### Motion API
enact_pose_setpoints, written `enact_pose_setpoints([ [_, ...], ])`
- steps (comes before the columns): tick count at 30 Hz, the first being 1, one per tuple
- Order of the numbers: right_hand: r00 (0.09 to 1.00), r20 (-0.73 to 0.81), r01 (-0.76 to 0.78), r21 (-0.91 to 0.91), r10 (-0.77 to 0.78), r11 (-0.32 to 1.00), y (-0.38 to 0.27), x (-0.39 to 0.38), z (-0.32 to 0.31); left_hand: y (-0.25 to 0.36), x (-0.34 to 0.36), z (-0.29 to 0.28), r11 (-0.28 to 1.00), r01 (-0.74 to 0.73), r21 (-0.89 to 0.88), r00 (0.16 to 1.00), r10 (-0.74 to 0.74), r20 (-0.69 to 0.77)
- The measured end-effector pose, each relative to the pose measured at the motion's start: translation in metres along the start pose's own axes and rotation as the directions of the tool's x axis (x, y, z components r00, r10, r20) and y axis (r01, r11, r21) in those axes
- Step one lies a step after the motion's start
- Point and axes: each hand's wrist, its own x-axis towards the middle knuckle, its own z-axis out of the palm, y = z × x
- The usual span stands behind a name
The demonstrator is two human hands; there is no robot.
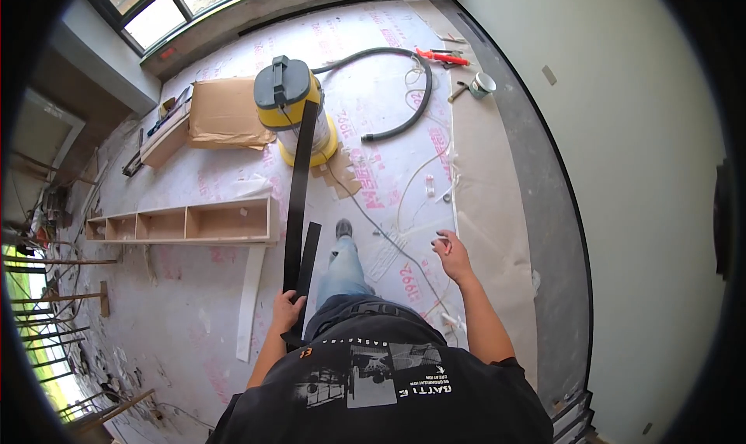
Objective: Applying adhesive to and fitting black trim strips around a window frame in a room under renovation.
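Observation:
My left hand point(288, 312) is closed around long flat black strips that look like skirting board. The longer strip point(298, 203) stretches away from me, its far end in front of the vacuum cleaner. A shorter strip point(309, 257) lies alongside it, slightly splayed to the right. On the other side, my right hand point(454, 257) is raised over the covered floor with its fingers curled. Something small and pale shows at those fingertips, too small to name.
Ahead stands a yellow and grey vacuum cleaner point(284, 102) with a curved black hose point(426, 94). At left lie a wooden shelf unit point(194, 205) and brown cardboard point(225, 113). A bucket point(482, 85) and a hammer point(458, 92) sit near the right wall. A cable point(365, 211) crosses the floor.

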Motion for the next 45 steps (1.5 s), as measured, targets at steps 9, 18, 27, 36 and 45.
enact_pose_setpoints([
  [9,0.902,-0.140,-0.417,-0.048,0.407,0.908,0.087,0.211,-0.017,0.169,0.402,-0.055,0.981,-0.174,-0.086,0.982,0.167,-0.091],
  [18,0.890,0.398,0.288,-0.869,0.223,0.403,0.214,0.253,-0.101,0.356,0.714,-0.143,0.957,-0.208,-0.203,0.931,0.130,-0.342],
  [27,0.899,-0.139,-0.414,0.042,0.415,0.909,-0.015,0.869,-0.246,0.441,0.879,-0.212,0.907,-0.097,-0.410,0.784,-0.184,-0.593],
  [36,0.998,0.056,0.006,0.031,-0.008,0.999,-0.323,1.304,-0.196,0.442,1.033,-0.322,0.840,-0.155,-0.520,0.470,-0.400,-0.787],
  [45,0.672,0.717,0.609,-0.394,-0.185,0.689,-0.552,1.422,0.112,0.421,1.185,-0.499,0.943,-0.157,-0.293,-0.055,-0.304,-0.951],
])
